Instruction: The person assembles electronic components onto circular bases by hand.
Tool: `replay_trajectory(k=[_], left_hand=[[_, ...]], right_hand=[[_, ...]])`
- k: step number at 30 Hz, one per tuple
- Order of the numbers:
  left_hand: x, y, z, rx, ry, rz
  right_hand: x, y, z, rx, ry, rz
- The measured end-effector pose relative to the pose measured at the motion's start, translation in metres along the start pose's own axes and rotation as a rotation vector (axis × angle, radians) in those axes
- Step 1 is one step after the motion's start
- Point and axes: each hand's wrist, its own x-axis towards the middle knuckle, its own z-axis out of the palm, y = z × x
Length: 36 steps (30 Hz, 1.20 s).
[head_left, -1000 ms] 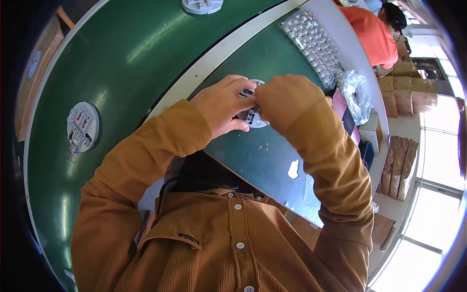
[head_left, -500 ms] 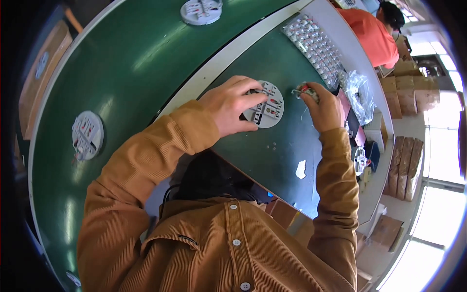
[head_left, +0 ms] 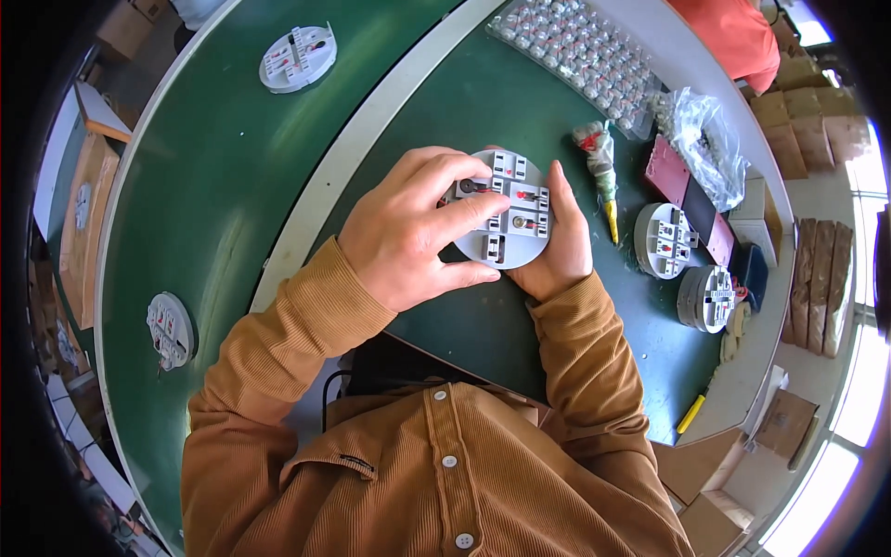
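Note:
A round grey plastic disc (head_left: 526, 249) with white sockets, a black part and small red parts on its face is held between my two hands. My left hand (head_left: 408, 232) curls over its left side; the thumb lies at the lower rim and fingertips reach the middle of the face. From the right, my right hand (head_left: 561, 246) supports the rim, its thumb along the edge and its other fingers mostly hidden beneath. Right of the disc lies a tool with a wrapped whitish, red and green body (head_left: 601, 167) and a yellow end, touched by neither hand.
Similar discs lie at the right, one single (head_left: 664, 241) and some stacked (head_left: 710, 299). Others sit on the green surface at the left (head_left: 170, 330) and far left (head_left: 297, 58). A clear tray (head_left: 580, 56) of small round parts, a plastic bag (head_left: 707, 153) and a yellow-handled tool (head_left: 690, 414) are around.
My right hand has let go of the small red-and-white thing it held and moved left onto the disc's right edge. My left hand stays on the disc. The view has shifted.

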Motion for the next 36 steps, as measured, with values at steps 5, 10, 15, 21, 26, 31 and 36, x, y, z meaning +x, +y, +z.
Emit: replay_trajectory(k=[5, 10, 15, 21, 26, 31, 36], left_hand=[[0.017, 0.004, -0.003, 0.027, -0.053, -0.044], [0.029, 0.006, -0.007, 0.025, -0.118, -0.077], [0.036, 0.009, -0.004, 0.176, -0.017, -0.027], [0.017, 0.005, 0.028, 0.212, 0.144, -0.079], [0.017, 0.003, 0.042, 0.301, 0.257, -0.061], [0.02, 0.001, 0.048, 0.332, 0.296, -0.052], [0.018, -0.006, 0.055, 0.294, 0.292, -0.058]], right_hand=[[0.006, -0.006, -0.002, 0.079, -0.01, 0.008], [0.004, -0.007, 0.001, 0.136, -0.019, 0.018], [0.006, 0.005, 0.021, -0.195, 0.245, -0.285], [0.007, 0.006, 0.025, -0.471, 0.224, -0.499], [0.006, 0.008, 0.025, -0.52, 0.193, -0.546], [0.007, 0.007, 0.022, -0.517, 0.169, -0.572], [0.007, 0.005, 0.021, -0.486, 0.17, -0.569]])
